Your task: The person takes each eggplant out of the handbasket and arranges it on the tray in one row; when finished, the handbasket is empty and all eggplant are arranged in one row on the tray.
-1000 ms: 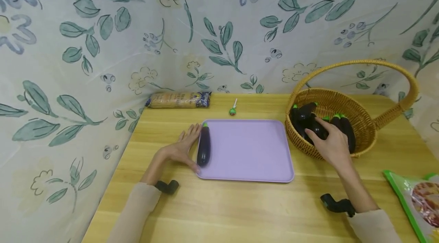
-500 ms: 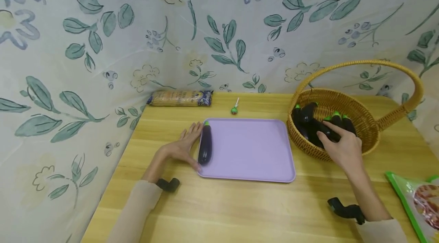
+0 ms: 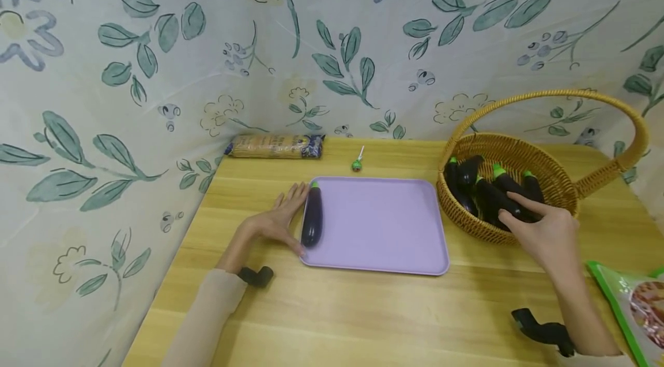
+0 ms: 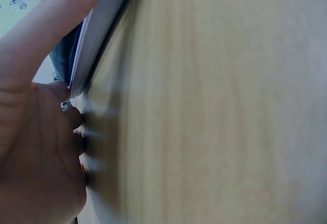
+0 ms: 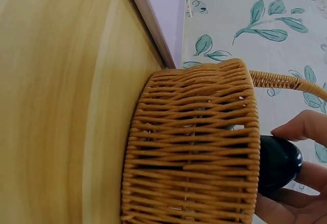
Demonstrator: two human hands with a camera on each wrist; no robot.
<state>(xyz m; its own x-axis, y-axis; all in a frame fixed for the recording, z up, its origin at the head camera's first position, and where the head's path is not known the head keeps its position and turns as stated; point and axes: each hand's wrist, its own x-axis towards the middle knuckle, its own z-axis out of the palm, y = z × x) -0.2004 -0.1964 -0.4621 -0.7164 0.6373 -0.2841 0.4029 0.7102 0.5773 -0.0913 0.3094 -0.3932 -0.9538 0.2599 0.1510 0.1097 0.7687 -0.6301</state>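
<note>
My left hand (image 3: 275, 223) rests at the left edge of a lilac tray (image 3: 378, 226), its fingers spread and thumb near the front corner. One dark eggplant (image 3: 312, 217) with a green stem end lies lengthwise inside the tray's left side. Over the front of a wicker basket (image 3: 479, 233), my right hand (image 3: 547, 234) grips another eggplant (image 3: 495, 197) by its rounded end. In the right wrist view that end (image 5: 280, 165) shows between thumb and fingers above the rim. More eggplants (image 3: 469, 170) lie around it in the basket.
Behind the tray lie a noodle packet (image 3: 275, 146) and a green-wrapped lollipop (image 3: 357, 164). A green-edged food bag (image 3: 633, 303) is at the right. The basket's tall handle (image 3: 550, 93) arches above it. Floral cloth (image 3: 311, 38) hangs behind the table.
My right hand has shifted rightward and slightly toward me at the basket, drawing the gripped eggplant along. The left hand stays by the tray, and the view has shifted slightly.
</note>
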